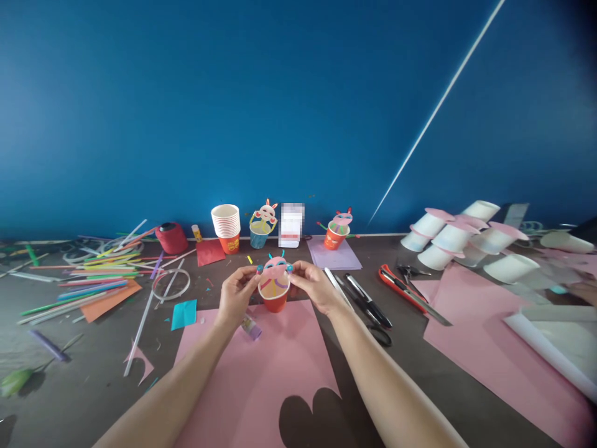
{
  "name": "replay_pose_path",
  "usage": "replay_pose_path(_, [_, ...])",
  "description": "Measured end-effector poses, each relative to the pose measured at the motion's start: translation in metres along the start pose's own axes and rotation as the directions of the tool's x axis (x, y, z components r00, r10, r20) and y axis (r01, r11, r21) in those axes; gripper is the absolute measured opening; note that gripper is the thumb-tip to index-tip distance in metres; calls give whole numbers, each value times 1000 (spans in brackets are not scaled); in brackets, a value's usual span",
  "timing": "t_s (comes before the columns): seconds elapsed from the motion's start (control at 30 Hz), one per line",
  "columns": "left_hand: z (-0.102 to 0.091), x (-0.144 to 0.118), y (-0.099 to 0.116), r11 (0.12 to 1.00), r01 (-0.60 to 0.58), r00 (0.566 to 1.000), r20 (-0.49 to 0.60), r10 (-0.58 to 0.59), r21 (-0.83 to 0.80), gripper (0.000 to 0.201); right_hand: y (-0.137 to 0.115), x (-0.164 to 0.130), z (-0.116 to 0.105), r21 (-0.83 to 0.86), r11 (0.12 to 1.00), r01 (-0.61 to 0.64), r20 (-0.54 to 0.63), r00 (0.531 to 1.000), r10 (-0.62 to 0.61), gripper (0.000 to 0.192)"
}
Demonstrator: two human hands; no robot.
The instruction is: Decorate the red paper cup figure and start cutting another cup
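A small red paper cup (274,298) with a pink paper animal face on top stands on a pink paper sheet (261,367) in front of me. My left hand (237,294) pinches the left side of the pink face. My right hand (315,287) pinches its right side. Both hands hold the cup craft between their fingertips. A small purple glue stick (252,327) lies just under my left hand.
Many coloured straws (93,283) lie at left beside a red tape roll (171,237). A stack of cups (226,226) and two finished cup figures (262,228) (337,231) stand at the back. Scissors (368,306), an orange cutter (405,292) and overturned white cups (459,239) lie at right.
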State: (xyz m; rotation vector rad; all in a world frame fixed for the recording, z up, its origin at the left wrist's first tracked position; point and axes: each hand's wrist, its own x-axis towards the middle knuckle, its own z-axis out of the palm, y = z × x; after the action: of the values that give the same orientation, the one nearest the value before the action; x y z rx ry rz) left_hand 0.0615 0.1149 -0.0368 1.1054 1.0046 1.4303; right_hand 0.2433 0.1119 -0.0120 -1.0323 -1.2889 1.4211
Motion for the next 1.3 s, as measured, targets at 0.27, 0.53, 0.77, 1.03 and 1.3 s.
replay_pose_path(0.27, [-1,3,-5,997,41,999,-10,-41,-58,28,8,1,4,-227,970,87,-110,987,-114,20])
replay_pose_path(0.53, [-2,3,-5,991,130,991,-13,-130,-38,29,11,4,10,-411,904,117,-209,953,-219,16])
replay_pose_path(0.77, [-3,3,-7,979,203,978,-42,-203,-5,32,10,0,18,-423,892,159,-253,925,-284,19])
replay_pose_path(1.03, [-5,5,10,933,329,944,80,-320,-144,32,15,2,14,-322,938,127,-280,934,-222,23])
replay_pose_path(1.3, [-8,7,8,907,387,922,79,-379,-165,25,23,4,12,-244,963,114,-271,946,-180,24])
